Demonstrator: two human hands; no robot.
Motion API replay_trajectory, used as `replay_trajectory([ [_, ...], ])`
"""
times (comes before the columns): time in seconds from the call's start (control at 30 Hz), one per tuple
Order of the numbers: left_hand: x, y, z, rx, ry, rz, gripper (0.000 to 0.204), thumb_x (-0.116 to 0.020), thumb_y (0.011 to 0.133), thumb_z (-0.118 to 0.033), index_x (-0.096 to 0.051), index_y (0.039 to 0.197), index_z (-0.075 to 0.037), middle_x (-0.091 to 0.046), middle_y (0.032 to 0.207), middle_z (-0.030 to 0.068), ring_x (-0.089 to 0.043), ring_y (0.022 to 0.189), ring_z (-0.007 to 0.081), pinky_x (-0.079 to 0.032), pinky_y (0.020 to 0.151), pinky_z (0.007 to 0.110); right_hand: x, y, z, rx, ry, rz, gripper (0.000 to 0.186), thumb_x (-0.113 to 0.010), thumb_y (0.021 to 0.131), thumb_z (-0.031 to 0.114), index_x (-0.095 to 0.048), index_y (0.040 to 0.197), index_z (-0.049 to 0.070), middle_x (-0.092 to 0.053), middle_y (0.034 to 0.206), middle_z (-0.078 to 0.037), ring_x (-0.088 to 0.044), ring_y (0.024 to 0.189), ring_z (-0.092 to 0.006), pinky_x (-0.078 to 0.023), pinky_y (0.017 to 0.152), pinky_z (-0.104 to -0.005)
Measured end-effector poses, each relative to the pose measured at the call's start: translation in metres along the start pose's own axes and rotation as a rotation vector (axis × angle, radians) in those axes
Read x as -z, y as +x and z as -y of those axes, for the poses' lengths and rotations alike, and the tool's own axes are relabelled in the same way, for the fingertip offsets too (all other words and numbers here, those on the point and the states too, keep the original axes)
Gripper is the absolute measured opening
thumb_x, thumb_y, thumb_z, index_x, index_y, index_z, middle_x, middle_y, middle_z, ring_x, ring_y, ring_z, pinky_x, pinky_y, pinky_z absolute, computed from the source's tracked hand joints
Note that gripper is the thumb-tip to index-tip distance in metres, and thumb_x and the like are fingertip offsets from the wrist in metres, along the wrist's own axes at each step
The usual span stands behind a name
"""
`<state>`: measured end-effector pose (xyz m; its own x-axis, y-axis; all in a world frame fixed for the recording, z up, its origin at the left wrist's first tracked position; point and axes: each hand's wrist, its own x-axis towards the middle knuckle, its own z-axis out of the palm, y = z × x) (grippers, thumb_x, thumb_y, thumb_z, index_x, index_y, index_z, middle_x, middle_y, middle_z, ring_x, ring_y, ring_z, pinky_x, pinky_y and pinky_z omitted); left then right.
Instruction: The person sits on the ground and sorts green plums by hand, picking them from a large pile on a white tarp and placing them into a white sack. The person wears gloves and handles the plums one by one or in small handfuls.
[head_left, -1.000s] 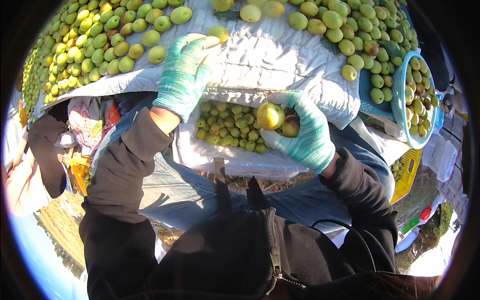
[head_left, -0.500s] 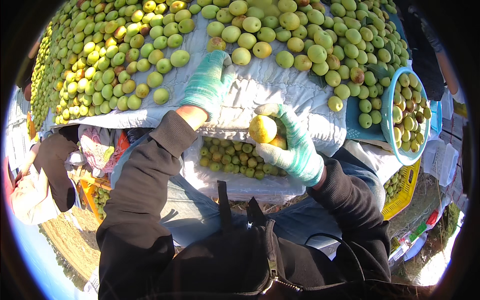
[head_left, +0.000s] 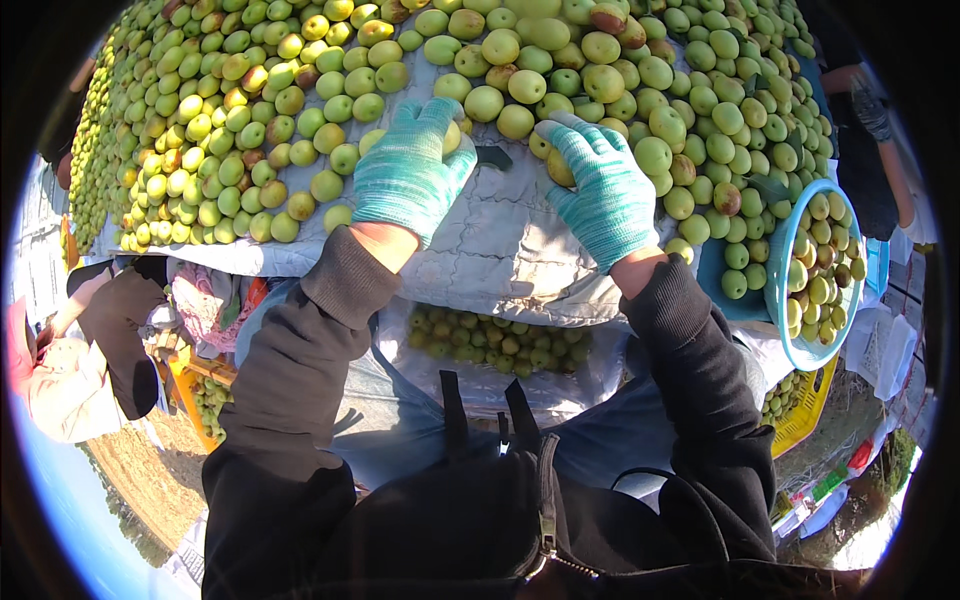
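Both my hands wear green striped gloves with pale fingertips and reach over the grey quilted cloth (head_left: 490, 240) at the near edge of the fruit heap. My left hand (head_left: 410, 175) curls its thumb and fingers about a yellow-green jujube (head_left: 452, 138), mostly hidden by the glove. To its right, my right hand (head_left: 605, 190) closes round a yellowish jujube (head_left: 559, 170); another jujube (head_left: 540, 146) shows at its fingertips. Many more green jujubes (head_left: 230, 160), some blotched brown, spread beyond both hands. Between the hands lies a dark leaf (head_left: 493, 157).
Below the cloth edge, a container lined with clear plastic (head_left: 600, 365) holds jujubes. A light-blue basket (head_left: 775, 270) of browner jujubes stands at the right, above a yellow crate (head_left: 805, 415). An orange crate (head_left: 185, 385) is at the left. Other people sit at both sides.
My right hand has moved from near the cloth edge up to the heap, and the two jujubes it held there are gone from it. My left hand stays by the heap, its fingers now curled.
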<state>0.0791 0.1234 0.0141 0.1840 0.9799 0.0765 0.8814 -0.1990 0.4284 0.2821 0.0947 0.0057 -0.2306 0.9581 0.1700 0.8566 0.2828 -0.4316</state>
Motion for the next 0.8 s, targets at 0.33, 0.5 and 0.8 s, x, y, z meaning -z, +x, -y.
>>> replay_trajectory([
  [0.33, -0.015, 0.025, 0.021, 0.033, 0.052, 0.211, 0.051, -0.076, 0.073, -0.037, -0.06, 0.116, -0.017, -0.06, 0.111, 0.0115, -0.062, 0.097, 0.0311, -0.049, 0.083, 0.044, -0.006, -0.001, 0.003, -0.115, -0.008, 0.287, 0.045, -0.072, 0.069, 0.016, -0.061, 0.112, 0.021, -0.051, 0.116, -0.015, -0.053, 0.108, -0.0345, -0.053, 0.08, -0.0404],
  [0.5, 0.014, -0.005, 0.013, 0.018, -0.574, 0.23, 0.044, -0.08, 0.071, -0.022, -0.062, 0.109, -0.009, -0.067, 0.1, 0.0077, -0.064, 0.092, 0.0198, -0.052, 0.081, 0.033, 0.024, -0.026, 0.009, -0.204, 0.708, 0.294, 0.044, -0.074, 0.076, 0.009, -0.058, 0.117, 0.007, -0.056, 0.111, -0.006, -0.055, 0.102, -0.0158, -0.045, 0.091, -0.0294],
  [0.8, 0.031, -0.097, 0.009, -0.147, -0.648, 0.877, 0.05, -0.081, 0.067, -0.019, -0.063, 0.112, -0.006, -0.065, 0.106, 0.0098, -0.061, 0.099, 0.0198, -0.047, 0.089, 0.033, 0.047, -0.108, 0.038, -0.319, 1.367, 0.635, 0.071, -0.075, 0.076, 0.015, -0.042, 0.138, 0.007, -0.052, 0.126, -0.008, -0.05, 0.115, -0.0173, -0.042, 0.097, -0.0318],
])
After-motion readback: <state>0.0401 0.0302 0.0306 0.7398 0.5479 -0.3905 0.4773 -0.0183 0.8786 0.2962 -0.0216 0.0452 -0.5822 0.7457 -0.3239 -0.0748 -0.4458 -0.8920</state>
